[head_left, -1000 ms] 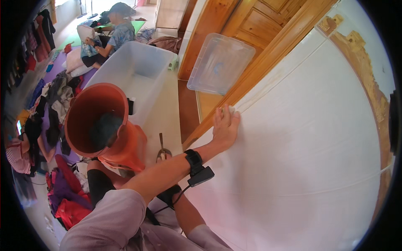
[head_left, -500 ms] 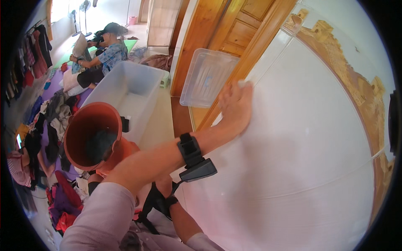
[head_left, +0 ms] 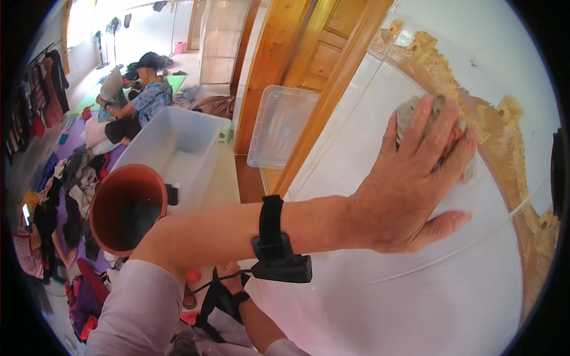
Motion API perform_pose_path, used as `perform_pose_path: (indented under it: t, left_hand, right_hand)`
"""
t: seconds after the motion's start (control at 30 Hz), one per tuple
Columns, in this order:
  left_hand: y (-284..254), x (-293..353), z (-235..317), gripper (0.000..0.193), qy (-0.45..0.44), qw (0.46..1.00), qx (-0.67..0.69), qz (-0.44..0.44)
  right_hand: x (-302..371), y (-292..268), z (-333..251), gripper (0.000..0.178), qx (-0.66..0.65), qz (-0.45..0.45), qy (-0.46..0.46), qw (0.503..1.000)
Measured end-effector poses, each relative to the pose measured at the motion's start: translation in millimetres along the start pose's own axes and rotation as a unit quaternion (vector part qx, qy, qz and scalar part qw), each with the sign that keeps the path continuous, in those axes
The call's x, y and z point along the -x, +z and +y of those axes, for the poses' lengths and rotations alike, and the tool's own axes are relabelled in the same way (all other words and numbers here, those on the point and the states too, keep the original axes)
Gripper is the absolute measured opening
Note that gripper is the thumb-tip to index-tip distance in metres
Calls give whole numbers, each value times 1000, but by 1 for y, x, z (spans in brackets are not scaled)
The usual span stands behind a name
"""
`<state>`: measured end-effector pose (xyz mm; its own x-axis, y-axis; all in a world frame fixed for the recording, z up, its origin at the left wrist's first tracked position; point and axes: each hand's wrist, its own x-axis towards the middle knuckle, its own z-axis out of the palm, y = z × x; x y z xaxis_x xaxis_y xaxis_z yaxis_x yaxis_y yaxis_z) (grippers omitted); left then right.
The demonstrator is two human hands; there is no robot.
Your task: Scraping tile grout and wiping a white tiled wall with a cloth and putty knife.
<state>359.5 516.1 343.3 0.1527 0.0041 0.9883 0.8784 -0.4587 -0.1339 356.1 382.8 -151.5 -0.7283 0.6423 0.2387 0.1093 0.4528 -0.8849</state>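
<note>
On the right, my left hand (head_left: 409, 178) is pressed against the white tiled wall (head_left: 380, 302), its fingers spread over a crumpled grey cloth (head_left: 409, 121) with an orange patch. The thumb points away to the side. A black strap and small device (head_left: 276, 249) sit on my left forearm. Low in the picture is my right hand (head_left: 230, 274), looking curled, partly covered by black straps; what it holds I cannot make out. Beyond my left forearm stands a red-brown bucket (head_left: 104, 204) with something dark and greyish inside.
A clear plastic bin (head_left: 196, 151) stands behind the bucket, and its lid (head_left: 279, 127) leans by the wooden door frame. Clothes (head_left: 74, 172) lie heaped on the left. Further back, a person (head_left: 151, 98) in a blue patterned shirt sits holding a pillow-like thing. A brown relief border (head_left: 487, 127) tops the tiles.
My left hand has swung right across the wall, from beside the door frame to just under the relief border, carrying the cloth. The view has shifted slightly. The right hand stays low.
</note>
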Motion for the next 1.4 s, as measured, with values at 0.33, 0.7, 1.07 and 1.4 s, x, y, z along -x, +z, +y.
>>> perform_pose_path:
  t: [0.33, 0.7, 1.07, 1.4]
  left_hand:
    - [-23, -18, -15, 83, 44, 996, 57, -44]
    - [-26, -94, -92, 51, -161, 982, 95, -12]
    - [-7, -83, 8, 72, -138, 988, 56, 38]
    - [-16, -59, 62, 78, 109, 969, 221, -24]
  right_hand:
    - [-1, 5, -9, 28, -21, -6, 51, 998]
    - [-5, -5, -16, 29, -44, 2, 68, 997]
    - [-4, -1, -2, 27, -10, 26, -9, 1000]
    - [10, 18, 40, 27, 2, -20, -75, 997]
